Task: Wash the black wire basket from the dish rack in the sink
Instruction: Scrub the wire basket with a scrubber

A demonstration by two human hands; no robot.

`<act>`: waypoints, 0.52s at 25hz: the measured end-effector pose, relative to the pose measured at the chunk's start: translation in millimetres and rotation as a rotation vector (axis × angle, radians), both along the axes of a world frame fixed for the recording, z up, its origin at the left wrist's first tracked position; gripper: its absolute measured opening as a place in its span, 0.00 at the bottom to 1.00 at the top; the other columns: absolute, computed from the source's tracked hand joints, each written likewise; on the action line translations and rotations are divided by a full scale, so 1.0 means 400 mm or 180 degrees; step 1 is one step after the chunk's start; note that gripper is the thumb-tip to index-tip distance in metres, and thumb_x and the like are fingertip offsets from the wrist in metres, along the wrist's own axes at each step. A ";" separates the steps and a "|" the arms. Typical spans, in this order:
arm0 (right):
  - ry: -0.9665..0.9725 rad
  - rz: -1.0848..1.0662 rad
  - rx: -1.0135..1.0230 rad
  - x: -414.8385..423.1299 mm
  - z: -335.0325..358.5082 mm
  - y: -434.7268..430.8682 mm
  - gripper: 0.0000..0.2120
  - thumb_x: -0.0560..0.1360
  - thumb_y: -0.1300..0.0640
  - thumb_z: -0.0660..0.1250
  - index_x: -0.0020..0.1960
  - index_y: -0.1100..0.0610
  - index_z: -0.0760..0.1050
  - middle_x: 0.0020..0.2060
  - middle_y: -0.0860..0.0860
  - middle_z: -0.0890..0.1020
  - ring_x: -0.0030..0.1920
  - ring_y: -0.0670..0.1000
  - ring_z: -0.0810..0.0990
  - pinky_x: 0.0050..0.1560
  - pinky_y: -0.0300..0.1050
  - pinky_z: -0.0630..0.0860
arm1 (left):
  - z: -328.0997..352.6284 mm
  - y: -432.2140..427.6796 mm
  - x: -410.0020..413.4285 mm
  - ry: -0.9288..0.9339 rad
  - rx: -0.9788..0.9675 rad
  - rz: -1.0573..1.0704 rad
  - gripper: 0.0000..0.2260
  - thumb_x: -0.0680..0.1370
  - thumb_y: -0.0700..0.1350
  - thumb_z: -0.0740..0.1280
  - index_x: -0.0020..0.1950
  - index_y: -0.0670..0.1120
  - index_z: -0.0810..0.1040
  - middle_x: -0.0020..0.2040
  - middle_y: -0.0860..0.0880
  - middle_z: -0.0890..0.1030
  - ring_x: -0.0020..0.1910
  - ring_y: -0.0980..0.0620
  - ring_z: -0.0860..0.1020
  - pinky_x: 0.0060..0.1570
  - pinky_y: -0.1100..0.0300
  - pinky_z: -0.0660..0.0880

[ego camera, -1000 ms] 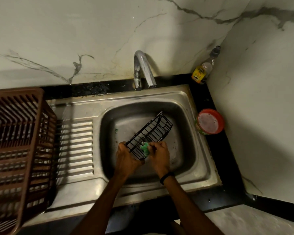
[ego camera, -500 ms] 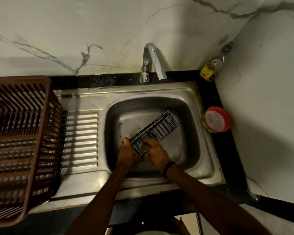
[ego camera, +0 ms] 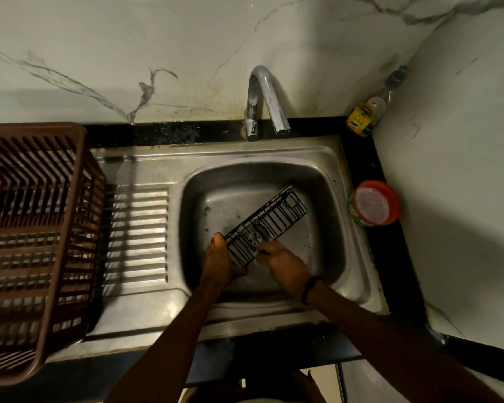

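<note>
1. The black wire basket (ego camera: 269, 225) is held tilted over the bowl of the steel sink (ego camera: 326, 158), its far end pointing toward the right rear corner.
2. Its near end is gripped by the left hand (ego camera: 220, 263), with the thumb laid along the upper edge.
3. The right hand (ego camera: 282, 264) is pressed against the basket's near right side with the fingers curled; what lies under them cannot be made out.
4. A black wristband (ego camera: 309, 289) is worn on the right wrist.
5. A chrome tap (ego camera: 262, 100) is mounted behind the bowl.
6. A brown dish rack (ego camera: 41, 228) is seen at the left, beside the ribbed drainboard (ego camera: 137, 237).
7. A bottle (ego camera: 364, 113) and a red-lidded tub (ego camera: 374, 203) are placed on the black counter at the right.
</note>
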State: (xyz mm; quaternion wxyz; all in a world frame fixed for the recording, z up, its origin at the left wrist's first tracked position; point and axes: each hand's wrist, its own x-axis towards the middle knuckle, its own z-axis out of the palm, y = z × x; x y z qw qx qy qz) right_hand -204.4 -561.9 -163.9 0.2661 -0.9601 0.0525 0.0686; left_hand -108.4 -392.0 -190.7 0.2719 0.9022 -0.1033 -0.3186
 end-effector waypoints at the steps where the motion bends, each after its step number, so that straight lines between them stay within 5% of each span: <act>1: 0.0034 -0.0196 0.0177 0.027 0.013 -0.004 0.06 0.78 0.53 0.62 0.51 0.50 0.78 0.50 0.49 0.77 0.52 0.51 0.75 0.56 0.49 0.72 | 0.019 -0.003 -0.002 0.0067 -0.0031 0.0083 0.38 0.61 0.41 0.85 0.62 0.43 0.66 0.61 0.41 0.74 0.59 0.43 0.76 0.53 0.51 0.80; 3: -0.0071 -0.0741 0.0247 0.091 0.028 -0.033 0.05 0.76 0.47 0.64 0.46 0.48 0.76 0.46 0.48 0.77 0.48 0.51 0.78 0.52 0.57 0.77 | 0.029 -0.014 -0.005 0.0101 -0.0072 0.0174 0.38 0.60 0.43 0.85 0.61 0.46 0.66 0.63 0.43 0.75 0.62 0.44 0.77 0.52 0.52 0.82; 5: -0.0421 -0.0989 0.0246 0.140 0.023 -0.046 0.06 0.75 0.48 0.65 0.44 0.50 0.75 0.45 0.50 0.77 0.48 0.53 0.78 0.50 0.58 0.78 | 0.041 -0.028 -0.010 -0.0149 0.0285 -0.0084 0.44 0.60 0.50 0.85 0.68 0.46 0.64 0.67 0.43 0.72 0.67 0.41 0.73 0.65 0.44 0.75; 7: -0.0209 -0.1010 0.0403 0.164 0.044 -0.003 0.02 0.75 0.57 0.67 0.46 0.55 0.78 0.48 0.51 0.77 0.51 0.55 0.76 0.52 0.55 0.77 | 0.047 -0.045 -0.014 -0.0440 0.0612 -0.0257 0.52 0.61 0.56 0.83 0.77 0.48 0.58 0.73 0.42 0.66 0.73 0.39 0.67 0.73 0.40 0.64; 9: -0.0193 -0.0674 0.0181 0.137 0.018 0.020 0.06 0.76 0.63 0.66 0.52 0.59 0.79 0.53 0.54 0.77 0.55 0.54 0.74 0.55 0.50 0.74 | 0.048 -0.061 -0.017 -0.0568 0.0650 -0.0423 0.55 0.65 0.56 0.82 0.82 0.52 0.51 0.73 0.42 0.64 0.73 0.39 0.65 0.72 0.41 0.65; 13: -0.0048 -0.0767 -0.0026 0.015 -0.010 0.004 0.03 0.79 0.54 0.65 0.51 0.51 0.77 0.51 0.46 0.75 0.53 0.46 0.75 0.52 0.38 0.69 | 0.033 -0.068 -0.020 -0.0596 0.0745 -0.0531 0.54 0.68 0.53 0.81 0.83 0.55 0.48 0.71 0.42 0.65 0.69 0.40 0.67 0.68 0.44 0.72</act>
